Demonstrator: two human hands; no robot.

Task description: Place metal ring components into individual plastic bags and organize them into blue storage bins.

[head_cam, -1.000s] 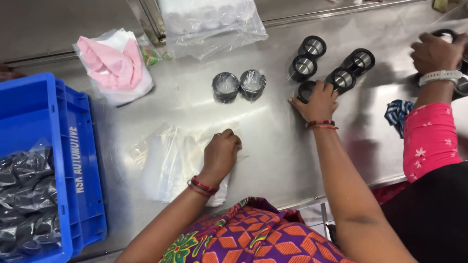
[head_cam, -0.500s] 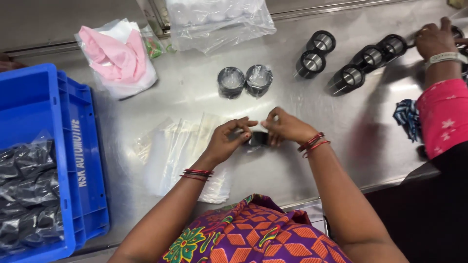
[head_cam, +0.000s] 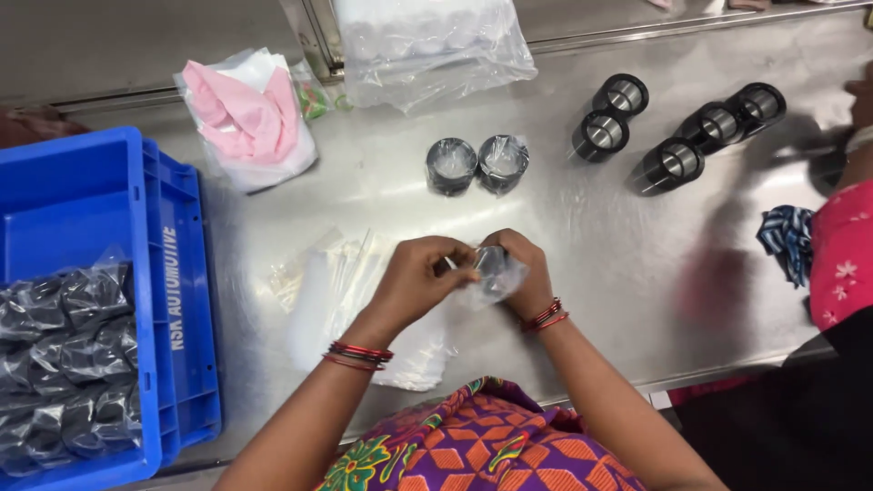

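Both hands meet over the middle of the bench. The left hand and the right hand are curled shut around one dark metal ring that sits partly inside a small clear bag. The fingers pinch the bag and the ring together, just above the bench top.

Under the left wrist lies a flat pile of empty clear bags. A little farther up stand two wrapped rings, side by side and touching. To the right stand five bare rings with no bags on them. On the far left a blue crate holds many dark wrapped pieces.

So, as I judge it, a lot is packed, one ring is half in its bag, and five wait.

A pink cloth in a bag and a big clear bag sit at the back. Another person's arm in a pink sleeve is cut off at the right edge. I cannot tell how far the ring is inside the bag, because the fingers hide it
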